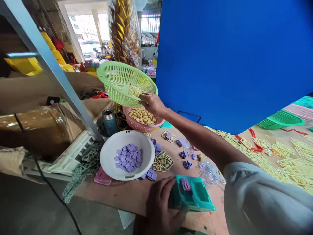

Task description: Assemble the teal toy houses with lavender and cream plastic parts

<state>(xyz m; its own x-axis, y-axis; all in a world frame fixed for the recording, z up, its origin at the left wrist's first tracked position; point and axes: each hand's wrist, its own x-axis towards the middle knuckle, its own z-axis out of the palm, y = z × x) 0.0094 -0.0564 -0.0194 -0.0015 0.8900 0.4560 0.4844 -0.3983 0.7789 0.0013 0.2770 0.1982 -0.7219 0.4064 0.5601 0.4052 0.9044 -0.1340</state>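
My right hand (152,103) is closed on the rim of a light green basket (117,81), which is tilted above a pink basket (132,124) of tan pieces. Thin pale yellow pieces (138,90) lie inside the green basket. At the table's front edge my left hand (162,205) is closed around the left side of a teal box (202,195). A small purple piece (186,185) with a pink oval sits in that box's upper left part. Left of the hands, a white bowl (110,158) holds many small purple pieces (129,157).
Purple parts (187,164), clear plastic pieces (209,173) and a tray of beige pieces (163,161) lie mid-table. Pale yellow frames (298,169) cover the right. A bottle (109,122) stands behind the bowl; a metal pole (56,75) slants at left; a blue panel (220,58) rises behind.
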